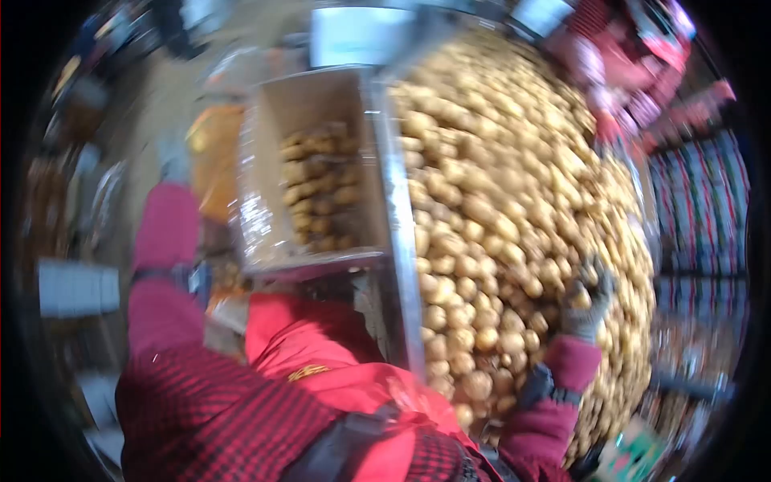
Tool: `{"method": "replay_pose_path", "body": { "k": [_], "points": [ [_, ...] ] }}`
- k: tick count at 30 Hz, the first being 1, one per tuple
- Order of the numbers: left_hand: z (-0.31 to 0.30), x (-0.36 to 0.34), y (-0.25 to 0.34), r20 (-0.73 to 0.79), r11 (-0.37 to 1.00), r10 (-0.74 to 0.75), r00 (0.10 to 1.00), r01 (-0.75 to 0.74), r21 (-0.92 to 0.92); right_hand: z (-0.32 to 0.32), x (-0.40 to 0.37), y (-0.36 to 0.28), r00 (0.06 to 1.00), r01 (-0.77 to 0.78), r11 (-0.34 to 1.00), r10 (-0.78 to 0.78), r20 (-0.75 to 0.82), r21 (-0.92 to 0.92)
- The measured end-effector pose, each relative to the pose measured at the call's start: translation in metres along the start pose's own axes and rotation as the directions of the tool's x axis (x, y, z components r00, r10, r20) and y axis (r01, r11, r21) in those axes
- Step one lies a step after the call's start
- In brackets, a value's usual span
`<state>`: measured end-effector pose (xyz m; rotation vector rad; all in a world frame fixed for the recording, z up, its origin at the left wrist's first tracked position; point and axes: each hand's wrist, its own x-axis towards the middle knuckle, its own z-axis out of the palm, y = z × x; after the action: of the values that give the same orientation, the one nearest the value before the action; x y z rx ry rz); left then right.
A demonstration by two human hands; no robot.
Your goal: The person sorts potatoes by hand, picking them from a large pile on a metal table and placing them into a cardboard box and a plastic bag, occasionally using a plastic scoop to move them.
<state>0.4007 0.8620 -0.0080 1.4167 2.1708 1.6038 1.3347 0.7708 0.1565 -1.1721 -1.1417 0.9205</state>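
Observation:
A large heap of potatoes (pixel 498 201) fills the metal-edged bin (pixel 404 265) in front of me. My right hand (pixel 590 304), in a grey glove, reaches into the right side of this heap. Its fingers curl around a potato (pixel 580 298), and other potatoes lie against the glove. Out to the left, my left hand (pixel 172 159) is smeared by motion, so its fingers do not show clearly; it is nearest to an orange bag (pixel 217 161). Between my arms stands a cardboard box (pixel 277 100) lined with clear plastic, with several potatoes (pixel 320 189) inside.
At the bin's far right, another person (pixel 622 68) in pink sleeves reaches toward the heap. Striped stacked packages (pixel 699 205) stand along the right side. A white box (pixel 79 288) is at the left, and a pale box (pixel 353 36) sits beyond the cardboard box.

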Motion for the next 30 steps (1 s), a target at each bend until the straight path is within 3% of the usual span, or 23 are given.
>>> {"method": "replay_pose_path", "body": {
  "k": [1, 3, 4, 5, 7, 8, 9, 11, 13, 15, 16, 17, 18, 19, 21, 23, 25, 27, 28, 30],
  "points": [
    [0.021, -0.016, 0.134, 0.013, 0.827, -0.430, 0.903, 0.399, -0.397, 0.012, 0.001, -0.013, 0.981, -0.118, 0.901, 0.171, -0.092, 0.417],
    [0.061, -0.029, 0.150, -0.015, 0.994, -0.034, 0.999, 0.033, -0.100, 0.012, -0.003, -0.003, 0.997, 0.016, 1.000, -0.014, -0.076, 0.016],
    [0.081, -0.049, 0.181, 0.181, 0.982, -0.051, 0.982, 0.082, -0.171, 0.018, -0.002, -0.018, 0.970, -0.172, 0.930, 0.217, -0.110, 0.325],
    [0.101, -0.078, 0.229, 0.362, 0.966, -0.053, 0.931, 0.140, -0.218, 0.028, 0.001, -0.038, 0.903, -0.307, 0.727, 0.427, -0.054, 0.613],
    [0.137, -0.144, 0.331, 0.444, 0.957, 0.285, 0.849, -0.223, -0.187, 0.041, 0.004, -0.052, 0.868, -0.330, 0.697, 0.489, -0.086, 0.637],
    [0.143, -0.167, 0.374, 0.546, 0.884, 0.455, 0.704, -0.433, -0.177, 0.042, 0.003, -0.052, 0.880, -0.317, 0.712, 0.467, -0.086, 0.626],
    [0.156, -0.194, 0.404, 0.554, 0.786, 0.602, 0.575, -0.548, -0.286, 0.042, 0.001, -0.050, 0.890, -0.306, 0.726, 0.448, -0.087, 0.616],
    [0.175, -0.229, 0.454, 0.711, 0.673, 0.668, 0.218, -0.586, -0.452, 0.040, -0.001, -0.044, 0.917, -0.269, 0.795, 0.384, -0.108, 0.544],
    [0.205, -0.265, 0.472, 0.661, 0.503, 0.750, 0.032, -0.676, -0.538, 0.039, -0.002, -0.044, 0.923, -0.268, 0.749, 0.379, -0.060, 0.606],
    [0.233, -0.292, 0.494, 0.668, 0.423, 0.742, -0.059, -0.732, -0.534, 0.044, 0.001, -0.051, 0.888, -0.310, 0.723, 0.453, -0.084, 0.618],
    [0.247, -0.303, 0.504, 0.641, 0.353, 0.766, -0.043, -0.805, -0.477, 0.047, 0.002, -0.057, 0.889, -0.308, 0.726, 0.449, -0.085, 0.615],
    [0.267, -0.307, 0.515, 0.604, 0.336, 0.793, -0.081, -0.768, -0.545, 0.049, 0.001, -0.057, 0.890, -0.306, 0.729, 0.447, -0.088, 0.612],
    [0.287, -0.314, 0.529, 0.631, 0.283, 0.765, -0.128, -0.813, -0.509, 0.050, -0.002, -0.050, 0.938, -0.233, 0.833, 0.328, -0.110, 0.501],
    [0.303, -0.317, 0.539, 0.655, 0.224, 0.736, -0.169, -0.853, -0.472, 0.047, -0.004, -0.048, 0.935, -0.251, 0.765, 0.351, -0.057, 0.594],
    [0.327, -0.308, 0.557, 0.718, 0.249, 0.673, -0.179, -0.858, -0.448, 0.050, -0.003, -0.047, 0.941, -0.241, 0.802, 0.332, -0.072, 0.546],
    [0.359, -0.308, 0.550, 0.646, 0.148, 0.734, -0.210, -0.878, -0.454, 0.049, -0.001, -0.053, 0.882, -0.320, 0.714, 0.465, -0.080, 0.623],
    [0.376, -0.298, 0.569, 0.683, 0.211, 0.697, -0.217, -0.849, -0.484, 0.044, -0.006, -0.048, 0.927, -0.294, 0.727, 0.375, 0.000, 0.620],
    [0.434, -0.284, 0.568, 0.694, 0.415, 0.718, -0.051, -0.770, -0.486, 0.046, -0.006, -0.050, 0.923, -0.289, 0.681, 0.384, 0.007, 0.672],
    [0.443, -0.277, 0.575, 0.682, 0.383, 0.730, 0.038, -0.850, -0.363, 0.046, -0.008, -0.053, 0.946, -0.262, 0.704, 0.324, 0.030, 0.660],
    [0.462, -0.269, 0.595, 0.673, 0.151, 0.736, -0.067, -0.954, -0.260, 0.049, -0.010, -0.063, 0.934, -0.277, 0.740, 0.357, -0.009, 0.613]
  ]
}}
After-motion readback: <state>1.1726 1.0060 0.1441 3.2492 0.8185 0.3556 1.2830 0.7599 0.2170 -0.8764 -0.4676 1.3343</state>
